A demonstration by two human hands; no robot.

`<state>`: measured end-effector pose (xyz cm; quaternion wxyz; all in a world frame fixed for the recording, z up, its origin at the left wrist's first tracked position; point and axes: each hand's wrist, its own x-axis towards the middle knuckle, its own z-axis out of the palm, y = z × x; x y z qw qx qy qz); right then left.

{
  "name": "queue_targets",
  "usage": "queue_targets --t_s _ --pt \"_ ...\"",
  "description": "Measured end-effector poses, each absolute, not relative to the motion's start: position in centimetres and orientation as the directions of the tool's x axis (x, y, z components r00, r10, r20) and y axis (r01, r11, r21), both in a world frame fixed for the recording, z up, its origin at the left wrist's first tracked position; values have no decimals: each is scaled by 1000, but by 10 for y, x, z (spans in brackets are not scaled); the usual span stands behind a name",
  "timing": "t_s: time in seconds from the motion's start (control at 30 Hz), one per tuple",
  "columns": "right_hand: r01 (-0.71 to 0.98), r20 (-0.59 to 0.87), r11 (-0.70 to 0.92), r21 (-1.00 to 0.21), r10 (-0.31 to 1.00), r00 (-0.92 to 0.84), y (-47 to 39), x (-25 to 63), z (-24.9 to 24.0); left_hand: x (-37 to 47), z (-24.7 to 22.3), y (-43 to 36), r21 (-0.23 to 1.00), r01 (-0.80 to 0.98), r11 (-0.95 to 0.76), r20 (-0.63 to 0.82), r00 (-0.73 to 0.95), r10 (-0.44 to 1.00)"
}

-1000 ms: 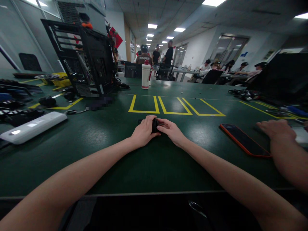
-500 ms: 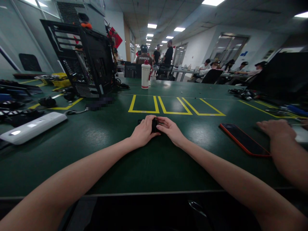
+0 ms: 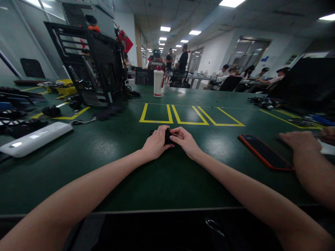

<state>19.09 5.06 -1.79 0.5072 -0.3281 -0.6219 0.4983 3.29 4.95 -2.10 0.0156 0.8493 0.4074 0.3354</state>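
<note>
A small black object (image 3: 167, 137) rests at the middle of the green table (image 3: 167, 181), mostly covered by fingers, so its kind does not show. My left hand (image 3: 156, 143) is wrapped over it from the left, and a dark end sticks out past the fingers. From the right, my right hand (image 3: 185, 141) meets the object with thumb and fingers pinched at its right end. Whether a small part sits in that pinch is too fine to make out.
Yellow tape outlines (image 3: 192, 122) lie beyond my hands. An open black computer case (image 3: 96, 66) and a white power strip (image 3: 36, 139) are left. A white bottle (image 3: 157, 83) stands behind. Right are an orange-edged phone (image 3: 265, 151) and another person's arm (image 3: 311, 164).
My right fingers have shifted slightly at the black object's end. My left hand stays in place. At the far right edge, more of another hand shows.
</note>
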Motion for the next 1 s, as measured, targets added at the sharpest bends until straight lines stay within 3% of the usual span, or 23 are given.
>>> queue_targets --t_s 0.23,1.0 --pt "-110 273 251 -962 898 -345 50 194 -19 33 -20 48 298 679 -670 553 449 701" --pt "-109 302 282 -953 908 -292 47 192 -17 33 -19 48 310 679 -666 546 446 709"
